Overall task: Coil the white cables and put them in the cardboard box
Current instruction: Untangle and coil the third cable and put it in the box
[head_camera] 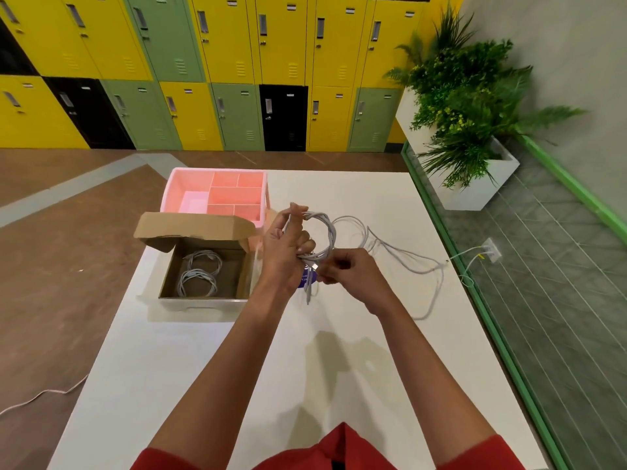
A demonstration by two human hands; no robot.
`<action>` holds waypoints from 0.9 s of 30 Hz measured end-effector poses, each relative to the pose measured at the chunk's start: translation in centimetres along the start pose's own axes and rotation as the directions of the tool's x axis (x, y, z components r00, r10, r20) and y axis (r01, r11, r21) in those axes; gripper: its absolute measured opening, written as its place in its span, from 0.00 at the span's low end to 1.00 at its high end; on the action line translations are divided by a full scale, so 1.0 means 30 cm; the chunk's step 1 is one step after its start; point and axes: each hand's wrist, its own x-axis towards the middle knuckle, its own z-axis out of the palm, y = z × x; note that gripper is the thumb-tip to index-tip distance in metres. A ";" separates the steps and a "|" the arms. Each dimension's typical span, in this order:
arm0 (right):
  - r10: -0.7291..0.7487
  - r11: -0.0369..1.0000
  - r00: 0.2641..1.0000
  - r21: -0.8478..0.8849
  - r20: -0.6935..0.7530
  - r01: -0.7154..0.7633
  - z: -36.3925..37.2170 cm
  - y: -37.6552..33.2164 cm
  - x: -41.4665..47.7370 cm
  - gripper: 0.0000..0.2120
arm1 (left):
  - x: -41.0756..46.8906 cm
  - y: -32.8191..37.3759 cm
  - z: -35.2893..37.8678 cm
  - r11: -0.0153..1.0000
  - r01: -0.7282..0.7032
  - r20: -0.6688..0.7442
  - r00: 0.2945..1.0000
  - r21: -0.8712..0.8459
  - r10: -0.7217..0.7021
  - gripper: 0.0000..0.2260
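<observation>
White thin cable [329,234] is hanging half-coiled in upright loops above the white table [356,368], just right of the open brown cardboard box [193,227]. The left hand [286,247] is gripping the loops while the right hand [346,271] is pinching the plug end; the loose tail is trailing rightward across the tabletop.

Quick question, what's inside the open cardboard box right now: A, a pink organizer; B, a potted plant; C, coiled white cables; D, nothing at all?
C: coiled white cables lie on the bottom of the cardboard box, whose lid flap stands open.
</observation>
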 end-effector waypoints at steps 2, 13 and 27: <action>-0.021 0.998 0.999 0.052 -0.048 0.024 0.005 0.001 0.008 0.05 | 0.000 -0.002 -0.001 1.000 0.008 -0.008 1.000 0.002 -0.008 0.08; -0.050 0.902 0.999 0.429 -0.004 0.047 0.002 -0.033 -0.011 0.12 | -0.031 -0.062 -0.018 0.831 -0.211 -0.086 0.952 0.515 0.295 0.02; 0.030 0.858 0.982 0.508 -0.185 0.070 0.062 -0.059 -0.016 0.13 | -0.058 -0.078 0.002 0.689 -0.306 -0.031 0.902 0.656 0.431 0.02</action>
